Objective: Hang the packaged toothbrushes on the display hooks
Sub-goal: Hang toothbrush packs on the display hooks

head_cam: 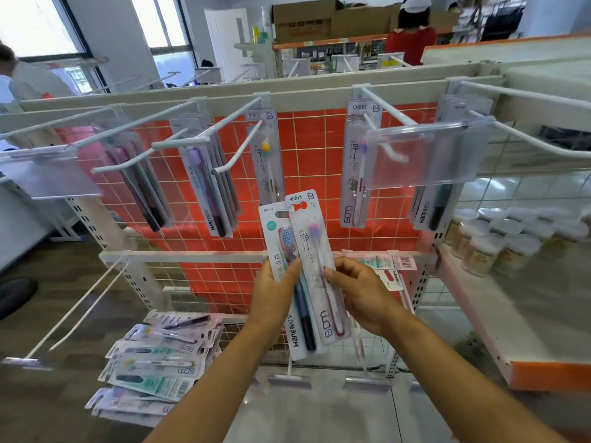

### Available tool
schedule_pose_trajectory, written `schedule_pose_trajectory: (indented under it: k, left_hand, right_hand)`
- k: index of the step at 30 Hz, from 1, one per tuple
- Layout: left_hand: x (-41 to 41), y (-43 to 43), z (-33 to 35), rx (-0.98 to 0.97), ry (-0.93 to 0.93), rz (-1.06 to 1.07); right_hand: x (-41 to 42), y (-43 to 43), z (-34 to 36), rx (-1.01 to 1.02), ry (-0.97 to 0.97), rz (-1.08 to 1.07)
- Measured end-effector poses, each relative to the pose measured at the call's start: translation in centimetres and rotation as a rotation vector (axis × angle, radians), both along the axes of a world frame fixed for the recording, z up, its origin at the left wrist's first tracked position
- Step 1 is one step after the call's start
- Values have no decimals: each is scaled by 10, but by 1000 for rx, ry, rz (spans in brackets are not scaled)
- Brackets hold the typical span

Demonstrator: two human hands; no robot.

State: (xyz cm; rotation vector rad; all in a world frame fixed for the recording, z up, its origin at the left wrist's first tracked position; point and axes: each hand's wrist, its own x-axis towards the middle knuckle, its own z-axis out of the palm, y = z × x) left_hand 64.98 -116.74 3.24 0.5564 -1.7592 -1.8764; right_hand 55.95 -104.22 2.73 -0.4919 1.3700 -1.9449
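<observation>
My left hand [275, 289] grips a Hane toothbrush pack [289, 302] with a dark blue brush. Overlapping it on the right is a BDM pack [315, 251] with a red-handled brush, pinched by my right hand [358, 292]. Both packs stand upright below the white display hooks [233, 164] of the upper rail. Packs hang at the back of several hooks: Hane packs [208, 187] on the left, BDM packs [358, 174] in the middle and right. A pile of loose toothbrush packs [160, 356] lies on the low wire shelf at lower left.
A clear price-tag holder [422, 155] hangs at the tip of the right hook, another [48, 177] at far left. Lower hooks [73, 311] jut out near knee height. Jars [499, 238] stand on the right shelf. People stand behind the rack.
</observation>
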Motion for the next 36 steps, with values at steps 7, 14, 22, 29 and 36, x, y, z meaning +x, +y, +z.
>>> schedule_pose_trajectory:
  k: [7, 14, 22, 29, 36]
  left_hand:
    - [0, 1, 3, -61, -26, 16]
    - [2, 4, 14, -53, 31, -14]
    - [1, 18, 27, -76, 95, -79]
    - [0, 24, 35, -88, 111, -110]
    - [-4, 34, 36, -47, 80, -151]
  right_hand:
    - [3, 1, 1, -24, -11, -8]
    - [6, 3, 10, -50, 1, -69]
    - [14, 14, 32, -41, 222, -130]
    - [15, 21, 39, -55, 278, -188]
    - [14, 31, 38, -8, 265, -247]
